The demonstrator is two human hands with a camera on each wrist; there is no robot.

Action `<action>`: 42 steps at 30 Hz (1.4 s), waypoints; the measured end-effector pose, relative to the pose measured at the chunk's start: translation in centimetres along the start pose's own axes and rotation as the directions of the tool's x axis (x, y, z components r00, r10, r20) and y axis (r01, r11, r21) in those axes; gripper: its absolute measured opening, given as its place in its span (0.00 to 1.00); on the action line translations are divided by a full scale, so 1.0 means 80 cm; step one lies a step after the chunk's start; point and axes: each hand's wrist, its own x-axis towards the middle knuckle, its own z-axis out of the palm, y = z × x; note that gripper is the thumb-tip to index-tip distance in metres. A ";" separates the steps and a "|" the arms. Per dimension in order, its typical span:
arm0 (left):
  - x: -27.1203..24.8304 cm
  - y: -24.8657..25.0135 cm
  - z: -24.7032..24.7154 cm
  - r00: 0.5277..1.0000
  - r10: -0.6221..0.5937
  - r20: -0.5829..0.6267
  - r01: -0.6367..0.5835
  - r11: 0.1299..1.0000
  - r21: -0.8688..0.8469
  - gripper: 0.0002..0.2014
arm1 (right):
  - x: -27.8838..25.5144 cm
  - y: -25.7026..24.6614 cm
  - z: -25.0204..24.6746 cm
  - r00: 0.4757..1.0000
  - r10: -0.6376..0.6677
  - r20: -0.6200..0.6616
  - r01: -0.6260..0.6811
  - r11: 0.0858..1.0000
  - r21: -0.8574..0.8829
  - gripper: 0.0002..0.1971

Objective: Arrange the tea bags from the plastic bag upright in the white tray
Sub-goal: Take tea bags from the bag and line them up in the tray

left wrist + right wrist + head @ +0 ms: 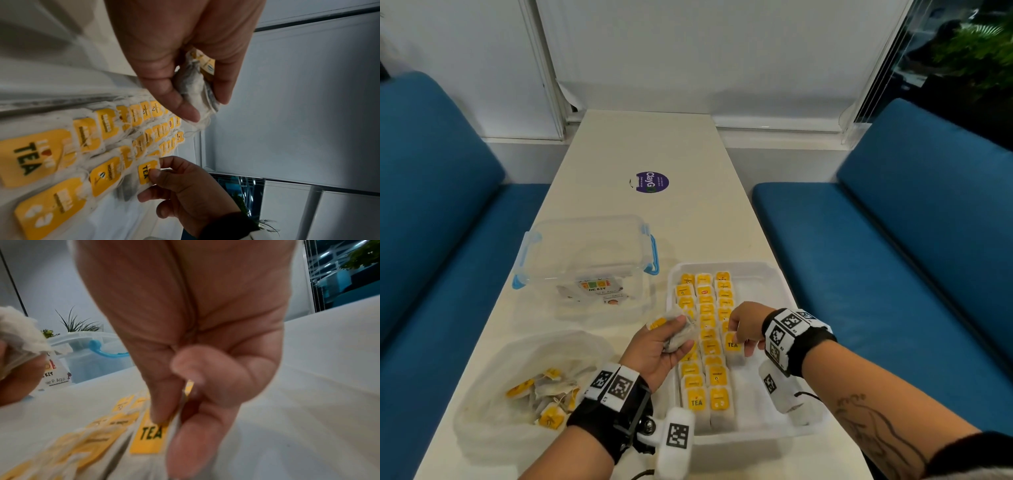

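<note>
The white tray (pixel 774 270) holds rows of upright tea bags (pixel 705 342) with yellow tags. My right hand (pixel 744 337) pinches one tea bag marked TEA (pixel 732 346) at the near end of the right-hand row, seen close in the right wrist view as the TEA tea bag (pixel 150 436) under my right hand (pixel 174 405). My left hand (pixel 664 342) hovers over the tray's left edge and grips a small bunch of tea bags (pixel 678 332), the same bunch (pixel 197 87) in my left hand (pixel 185 73). The plastic bag (pixel 527 387) lies at the near left with several tea bags inside.
A clear plastic box with blue latches (pixel 585 263) stands behind the plastic bag, left of the tray. A purple round sticker (pixel 652 181) marks the table's middle. Blue benches (pixel 893 240) flank the narrow table on both sides.
</note>
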 end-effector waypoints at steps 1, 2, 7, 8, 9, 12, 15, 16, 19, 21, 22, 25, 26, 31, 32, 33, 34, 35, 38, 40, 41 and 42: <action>-0.001 -0.001 -0.001 1.000 0.000 -0.001 0.000 1.000 -0.002 0.03 | 0.002 0.000 0.000 1.000 0.007 -0.018 -0.007 1.000 0.000 0.11; -0.001 -0.001 -0.002 1.000 0.000 -0.003 0.000 1.000 -0.005 0.03 | 0.005 0.000 0.001 0.999 0.014 -0.034 -0.014 1.000 0.004 0.12; -0.005 -0.003 0.001 1.000 0.003 0.002 -0.003 1.000 -0.016 0.03 | 0.008 -0.002 0.006 0.997 0.035 -0.063 -0.033 0.999 0.022 0.09; -0.006 -0.003 0.002 1.000 0.001 0.004 -0.001 1.000 -0.017 0.03 | 0.006 -0.002 0.005 0.995 0.024 -0.099 -0.026 0.999 -0.024 0.10; -0.006 -0.003 0.003 1.000 -0.004 0.006 0.004 1.000 -0.018 0.03 | 0.005 0.000 0.004 0.985 0.005 -0.171 -0.016 0.998 -0.063 0.12; -0.009 -0.001 0.007 0.999 -0.020 0.028 0.021 0.999 -0.049 0.05 | -0.006 0.004 -0.008 0.905 -0.058 -0.421 0.112 0.988 0.105 0.10; -0.012 0.003 0.014 0.997 -0.023 0.073 0.028 0.997 -0.067 0.07 | -0.034 -0.006 -0.025 0.880 -0.171 -0.443 0.341 0.877 0.338 0.05; -0.013 0.004 0.018 0.996 -0.019 0.085 0.023 0.998 -0.053 0.06 | -0.045 -0.010 -0.029 0.888 -0.217 -0.406 0.388 0.828 0.404 0.04; -0.014 0.004 0.025 0.992 -0.007 0.126 0.007 1.000 -0.002 0.08 | -0.070 -0.021 -0.031 0.888 -0.340 -0.309 0.451 0.772 0.447 0.07; -0.017 0.003 0.030 0.986 -0.010 0.166 0.009 1.000 0.012 0.15 | -0.075 -0.026 -0.025 0.867 -0.357 -0.349 0.475 0.803 0.359 0.13; -0.019 0.003 0.032 0.983 -0.018 0.180 0.015 1.000 0.018 0.18 | -0.076 -0.027 -0.020 0.845 -0.357 -0.399 0.491 0.813 0.312 0.15; -0.026 0.002 0.037 0.981 -0.036 0.190 0.010 0.991 0.137 0.24 | -0.078 -0.029 -0.011 0.791 -0.364 -0.492 0.528 0.812 0.248 0.19; -0.027 -0.001 0.038 0.981 -0.037 0.189 -0.003 0.978 0.209 0.26 | -0.078 -0.029 -0.009 0.793 -0.374 -0.480 0.533 0.809 0.250 0.21; -0.034 -0.004 0.042 0.974 -0.064 0.216 -0.005 0.952 0.306 0.29 | -0.080 -0.029 -0.012 0.809 -0.415 -0.417 0.525 0.829 0.192 0.13; -0.036 -0.004 0.042 0.967 -0.068 0.246 -0.006 0.958 0.286 0.28 | -0.080 -0.028 -0.013 0.810 -0.397 -0.432 0.524 0.820 0.230 0.11; -0.038 -0.003 0.042 0.960 -0.058 0.274 -0.021 0.961 0.276 0.24 | -0.079 -0.026 -0.013 0.814 -0.372 -0.447 0.525 0.801 0.288 0.08; -0.039 -0.003 0.041 0.955 -0.042 0.294 -0.044 0.959 0.280 0.18 | -0.079 -0.024 -0.013 0.821 -0.343 -0.456 0.521 0.776 0.355 0.06; -0.040 -0.003 0.040 0.953 -0.021 0.301 -0.071 0.954 0.292 0.13 | -0.080 -0.021 -0.013 0.834 -0.315 -0.453 0.511 0.749 0.421 0.05; -0.038 -0.007 0.036 0.961 0.047 0.273 -0.144 0.927 0.346 0.03 | -0.081 -0.016 -0.009 0.864 -0.286 -0.415 0.490 0.671 0.557 0.09; -0.036 -0.008 0.034 0.966 0.099 0.238 -0.189 0.899 0.394 0.03 | -0.082 -0.015 -0.006 0.871 -0.302 -0.387 0.484 0.656 0.579 0.15; -0.034 -0.008 0.033 0.966 0.128 0.225 -0.218 0.873 0.437 0.05 | -0.083 -0.014 -0.006 0.873 -0.319 -0.368 0.483 0.667 0.567 0.17; -0.031 -0.008 0.031 0.963 0.154 0.220 -0.246 0.837 0.489 0.08 | -0.084 -0.013 -0.006 0.875 -0.337 -0.349 0.481 0.688 0.543 0.17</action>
